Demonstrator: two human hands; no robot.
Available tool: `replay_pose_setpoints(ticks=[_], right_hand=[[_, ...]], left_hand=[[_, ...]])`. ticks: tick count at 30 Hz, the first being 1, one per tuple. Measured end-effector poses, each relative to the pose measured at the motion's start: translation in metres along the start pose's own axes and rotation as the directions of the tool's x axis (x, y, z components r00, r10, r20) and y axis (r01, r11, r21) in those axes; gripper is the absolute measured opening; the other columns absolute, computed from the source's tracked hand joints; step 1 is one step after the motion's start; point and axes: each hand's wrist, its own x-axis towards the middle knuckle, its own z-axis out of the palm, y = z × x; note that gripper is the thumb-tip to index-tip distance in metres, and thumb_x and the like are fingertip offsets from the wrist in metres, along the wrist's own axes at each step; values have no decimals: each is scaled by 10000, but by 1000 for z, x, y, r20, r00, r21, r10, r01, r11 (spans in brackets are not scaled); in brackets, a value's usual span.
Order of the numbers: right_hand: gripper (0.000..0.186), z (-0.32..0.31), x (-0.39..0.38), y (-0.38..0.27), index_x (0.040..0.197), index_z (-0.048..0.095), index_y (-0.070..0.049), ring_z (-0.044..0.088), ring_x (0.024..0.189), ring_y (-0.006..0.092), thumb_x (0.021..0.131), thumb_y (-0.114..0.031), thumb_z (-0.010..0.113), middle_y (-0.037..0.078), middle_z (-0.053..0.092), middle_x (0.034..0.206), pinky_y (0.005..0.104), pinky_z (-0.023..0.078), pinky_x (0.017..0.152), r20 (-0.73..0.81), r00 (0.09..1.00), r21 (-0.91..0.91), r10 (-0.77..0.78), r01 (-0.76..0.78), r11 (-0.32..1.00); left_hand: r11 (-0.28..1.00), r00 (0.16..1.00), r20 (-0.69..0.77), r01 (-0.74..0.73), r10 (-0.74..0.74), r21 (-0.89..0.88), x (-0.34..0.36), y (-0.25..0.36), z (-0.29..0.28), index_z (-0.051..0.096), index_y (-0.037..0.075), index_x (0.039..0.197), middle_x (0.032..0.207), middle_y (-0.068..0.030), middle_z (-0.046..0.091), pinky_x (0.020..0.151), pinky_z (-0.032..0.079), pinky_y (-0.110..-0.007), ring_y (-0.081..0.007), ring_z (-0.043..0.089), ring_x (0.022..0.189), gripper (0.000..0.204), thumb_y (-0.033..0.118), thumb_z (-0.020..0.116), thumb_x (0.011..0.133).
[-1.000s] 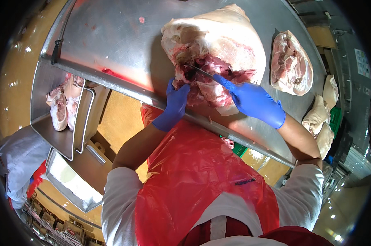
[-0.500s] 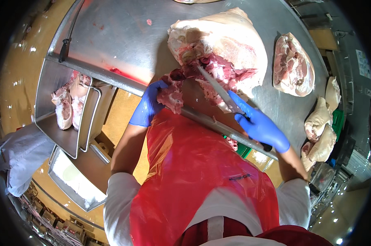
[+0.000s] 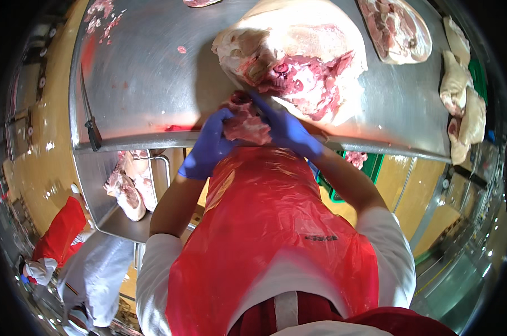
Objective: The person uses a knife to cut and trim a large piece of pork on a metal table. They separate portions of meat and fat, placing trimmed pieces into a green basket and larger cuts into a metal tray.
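Observation:
My left hand, in a blue glove, grips a ragged piece of dark red meat at the table's near edge. Right beside it, my gloved right hand is closed, its forefinger stretched along the knife toward the meat's upper side. The knife's blade and handle are mostly hidden by the hand and shadow. Just beyond both hands lies a large pale pork leg, skin on, with a cut red face toward me. Whether the held piece still joins it, I cannot tell.
A dark-handled sharpening steel lies at the table's left edge. Below it, a metal bin holds meat cuts. At right are another cut and several pale trotters. A green crate stands beneath the table edge. Co-workers stand lower left.
My right hand has moved left, up to the meat piece in my left hand; the knife blade, plain to see before, is now mostly hidden. The view has turned and shifted.

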Motion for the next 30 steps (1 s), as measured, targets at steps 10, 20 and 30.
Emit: replay_pose_setpoints(ticks=[10,20,30], right_hand=[[570,-86,13,-52,1536,360,-62,605,570,167,1021,-193,567,84,625,742,352,500,516,-431,843,481,322,-86,872],[348,-227,-372,-45,1301,527,3,519,497,135,1008,-181,568,52,558,702,297,460,468,-816,-200,564,542,-72,823],[233,-129,-476,15,1151,549,-22,518,470,135,1009,-206,570,35,532,680,295,459,431,-532,-318,832,785,-24,554]], left_hand=[[960,959,-140,-222,247,173,-5,132,-5,559,-4,1142,985,-64,603,831,498,-294,-147,599,894,448,-74,613,703],[603,262,772,-774,579,-190,87,131,382,626,26,1090,967,-170,647,780,542,-423,-365,659,860,326,40,676,769],[961,202,970,-210,-138,180,69,-83,410,472,-18,1398,1113,-109,608,880,507,-334,-188,602,985,544,104,641,896]])
